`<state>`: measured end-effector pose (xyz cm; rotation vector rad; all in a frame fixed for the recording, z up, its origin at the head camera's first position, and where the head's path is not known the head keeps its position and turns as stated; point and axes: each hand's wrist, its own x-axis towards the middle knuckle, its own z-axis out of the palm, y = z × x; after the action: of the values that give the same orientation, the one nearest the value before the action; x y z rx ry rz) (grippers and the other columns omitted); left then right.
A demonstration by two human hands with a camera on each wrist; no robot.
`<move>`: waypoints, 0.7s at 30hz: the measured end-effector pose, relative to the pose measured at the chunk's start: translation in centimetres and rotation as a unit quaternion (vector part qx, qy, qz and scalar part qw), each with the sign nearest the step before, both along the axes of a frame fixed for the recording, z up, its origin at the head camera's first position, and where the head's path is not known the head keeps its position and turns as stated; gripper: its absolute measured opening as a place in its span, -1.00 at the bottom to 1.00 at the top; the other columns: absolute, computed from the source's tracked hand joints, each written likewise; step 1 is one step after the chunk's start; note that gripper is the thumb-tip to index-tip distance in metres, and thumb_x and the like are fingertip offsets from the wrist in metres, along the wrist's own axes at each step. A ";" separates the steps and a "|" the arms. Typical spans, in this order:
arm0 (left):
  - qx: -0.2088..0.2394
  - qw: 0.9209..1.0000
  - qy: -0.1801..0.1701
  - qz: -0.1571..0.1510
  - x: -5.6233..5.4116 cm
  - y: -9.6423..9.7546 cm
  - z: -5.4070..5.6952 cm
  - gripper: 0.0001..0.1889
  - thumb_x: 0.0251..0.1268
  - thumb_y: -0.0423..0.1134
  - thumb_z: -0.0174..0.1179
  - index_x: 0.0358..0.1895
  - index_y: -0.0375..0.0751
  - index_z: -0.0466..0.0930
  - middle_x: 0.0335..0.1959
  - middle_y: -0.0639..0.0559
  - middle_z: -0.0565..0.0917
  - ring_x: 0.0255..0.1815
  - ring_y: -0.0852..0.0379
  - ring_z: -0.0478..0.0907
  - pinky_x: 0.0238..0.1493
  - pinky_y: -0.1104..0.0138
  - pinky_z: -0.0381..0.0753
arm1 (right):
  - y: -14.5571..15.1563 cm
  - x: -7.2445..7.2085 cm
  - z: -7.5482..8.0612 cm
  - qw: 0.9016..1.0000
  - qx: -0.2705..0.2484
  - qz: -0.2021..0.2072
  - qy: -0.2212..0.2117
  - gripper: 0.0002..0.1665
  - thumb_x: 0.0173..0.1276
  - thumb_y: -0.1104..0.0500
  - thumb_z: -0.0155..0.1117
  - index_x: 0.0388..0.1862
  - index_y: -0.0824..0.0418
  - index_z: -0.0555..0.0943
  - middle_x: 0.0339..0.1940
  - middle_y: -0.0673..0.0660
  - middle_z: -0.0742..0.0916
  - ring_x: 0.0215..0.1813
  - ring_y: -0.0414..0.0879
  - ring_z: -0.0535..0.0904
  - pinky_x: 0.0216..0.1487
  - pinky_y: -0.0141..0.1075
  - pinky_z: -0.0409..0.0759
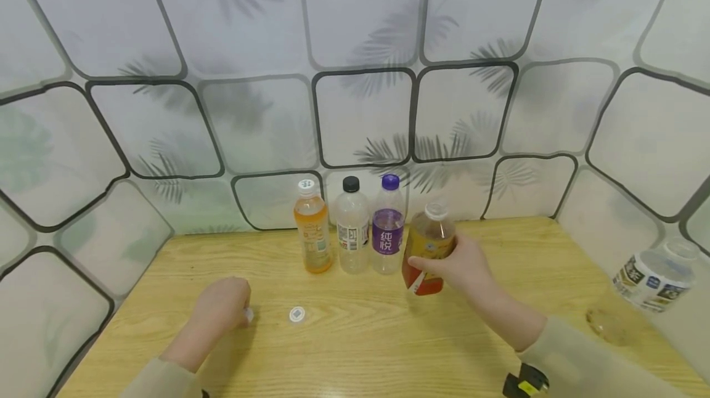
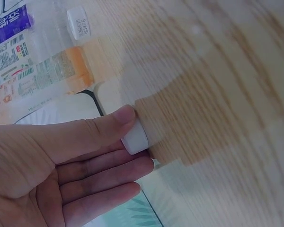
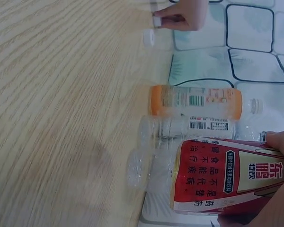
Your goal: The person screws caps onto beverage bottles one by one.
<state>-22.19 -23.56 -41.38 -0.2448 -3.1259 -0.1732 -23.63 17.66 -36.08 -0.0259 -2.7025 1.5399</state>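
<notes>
A white bottle cap (image 2: 136,139) is pinched between the thumb and fingers of my left hand (image 1: 220,302), low over the left part of the table. Another white cap (image 1: 297,315) lies on the table just to the right of that hand. My right hand (image 1: 465,260) grips a drink bottle (image 1: 428,250) with a red and yellow label, its fingers wrapped round the side. This bottle leans a little, and its mouth looks pale. In the right wrist view the red label (image 3: 217,177) fills the lower right, and part of the hand is cut off.
Left of the gripped bottle stand a purple-labelled bottle (image 1: 387,231), a clear one with a black cap (image 1: 352,231) and an orange one with a white cap (image 1: 313,231). A clear white-labelled bottle (image 1: 654,281) stands far right. A patterned wall (image 1: 363,117) encloses the wooden table (image 1: 355,349).
</notes>
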 end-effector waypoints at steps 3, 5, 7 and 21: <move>-0.002 1.000 -0.001 0.002 0.0 0.0 0.0 -0.49 -0.26 -0.53 0.23 -0.79 0.05 0.06 -0.78 0.26 0.02 -0.63 0.24 -0.05 -0.55 0.39 -0.02 | -0.5 0.1 -0.2 1.000 -0.004 0.007 0.012 -0.18 0.17 0.07 0.71 0.31 0.35 0.52 0.24 0.42 0.73 0.23 0.29 0.71 0.30 0.14 0.67; -0.002 1.000 -0.001 0.003 0.0 0.0 0.0 -0.49 -0.26 -0.53 0.23 -0.79 0.06 0.07 -0.78 0.26 0.03 -0.63 0.24 -0.04 -0.55 0.39 -0.01 | -0.8 0.1 -0.4 1.000 -0.005 0.010 0.016 -0.18 0.15 0.09 0.72 0.29 0.36 0.54 0.21 0.42 0.74 0.20 0.28 0.73 0.26 0.13 0.70; -0.003 1.000 -0.001 0.003 0.0 0.0 0.1 -0.51 -0.27 -0.52 0.21 -0.79 0.06 0.07 -0.77 0.25 0.05 -0.63 0.23 -0.02 -0.55 0.39 0.00 | -1.1 0.2 -0.6 1.000 -0.005 0.011 0.018 -0.19 0.12 0.09 0.74 0.26 0.39 0.56 0.17 0.42 0.76 0.16 0.27 0.75 0.21 0.12 0.73; 0.003 1.000 -0.010 0.003 0.1 0.2 0.2 -0.47 -0.22 -0.54 0.22 -0.78 0.05 0.04 -0.77 0.26 -0.01 -0.63 0.25 -0.08 -0.55 0.42 -0.06 | -3.0 0.6 -2.6 1.000 -0.015 0.021 0.013 -0.22 0.04 0.12 0.78 0.16 0.39 0.61 0.07 0.33 0.80 0.05 0.17 0.78 0.12 0.05 0.76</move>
<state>-22.07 -23.34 -41.14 -0.2337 -3.1460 -0.1864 -23.02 14.67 -38.66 0.0492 -2.6769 1.5792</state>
